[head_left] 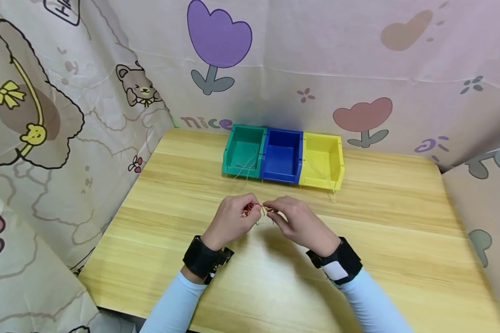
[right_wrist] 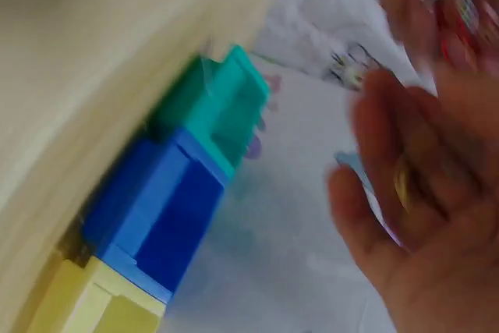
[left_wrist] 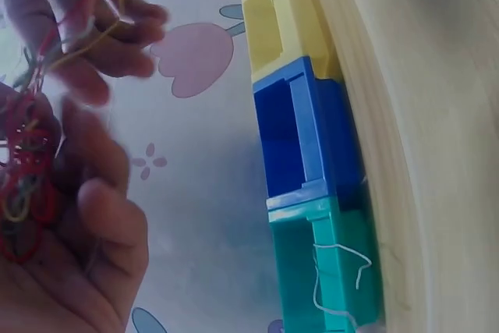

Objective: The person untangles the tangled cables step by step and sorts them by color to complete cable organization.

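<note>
A tangled bundle of thin strings (left_wrist: 27, 169), mostly red with yellow, white and dark strands, lies in my left hand (head_left: 230, 219). Its fingers curl round the bundle, as the left wrist view shows. Close by on the right, my right hand (head_left: 303, 225) pinches a few strands that stretch from the bundle between thumb and fingers. Both hands are above the table, in front of the bins. The right wrist view is blurred, and part of the bundle is hidden by the fingers.
Three joined bins stand at the back: green (head_left: 228, 155), blue (head_left: 281, 176) and yellow (head_left: 339, 162). Pale strings (head_left: 246, 165) hang over the green bin's front. A yellow string (head_left: 333, 196) trails from the yellow bin onto the wooden table (head_left: 400, 222). Printed cloth hangs behind.
</note>
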Demonstrator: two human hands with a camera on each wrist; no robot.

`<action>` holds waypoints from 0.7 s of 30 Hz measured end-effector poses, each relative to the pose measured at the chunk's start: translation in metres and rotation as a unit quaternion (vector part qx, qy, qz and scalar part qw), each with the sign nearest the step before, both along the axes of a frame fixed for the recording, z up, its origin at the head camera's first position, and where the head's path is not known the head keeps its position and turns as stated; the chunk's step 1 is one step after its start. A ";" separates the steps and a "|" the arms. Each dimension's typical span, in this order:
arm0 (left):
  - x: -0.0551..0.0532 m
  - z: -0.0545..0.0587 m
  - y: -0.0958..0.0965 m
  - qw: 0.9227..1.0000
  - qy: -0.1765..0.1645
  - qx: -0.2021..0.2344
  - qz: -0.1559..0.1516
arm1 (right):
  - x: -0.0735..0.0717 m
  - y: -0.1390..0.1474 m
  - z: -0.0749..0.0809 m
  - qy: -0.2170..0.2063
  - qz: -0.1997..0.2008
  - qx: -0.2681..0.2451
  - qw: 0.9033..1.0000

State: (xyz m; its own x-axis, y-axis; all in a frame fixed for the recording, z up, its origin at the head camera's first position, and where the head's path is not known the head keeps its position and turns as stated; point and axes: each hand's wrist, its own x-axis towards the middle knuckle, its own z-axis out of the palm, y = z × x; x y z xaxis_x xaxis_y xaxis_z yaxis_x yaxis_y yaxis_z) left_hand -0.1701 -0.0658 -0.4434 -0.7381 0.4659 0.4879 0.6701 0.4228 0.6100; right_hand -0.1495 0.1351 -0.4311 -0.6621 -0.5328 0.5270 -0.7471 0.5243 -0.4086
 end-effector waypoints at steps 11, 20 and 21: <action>0.006 0.007 0.004 0.993 -0.038 0.106 -0.033 | 0.003 -0.018 -0.012 0.006 -0.010 -0.157 0.988; 0.004 0.013 -0.008 0.989 -0.047 0.140 -0.016 | 0.022 -0.008 0.011 0.007 0.047 -0.165 0.985; 0.003 0.013 -0.009 0.989 -0.051 0.140 -0.013 | 0.024 -0.005 0.012 0.014 0.050 -0.160 0.986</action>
State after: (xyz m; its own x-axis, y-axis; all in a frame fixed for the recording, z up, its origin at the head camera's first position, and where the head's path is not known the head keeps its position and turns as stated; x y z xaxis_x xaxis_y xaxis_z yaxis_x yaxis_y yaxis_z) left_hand -0.1672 -0.0744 -0.4299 -0.7795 0.3426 0.5244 0.6079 0.2117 0.7653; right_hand -0.1254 0.1303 -0.4189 -0.5985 -0.3984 0.6951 -0.8011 0.2962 -0.5201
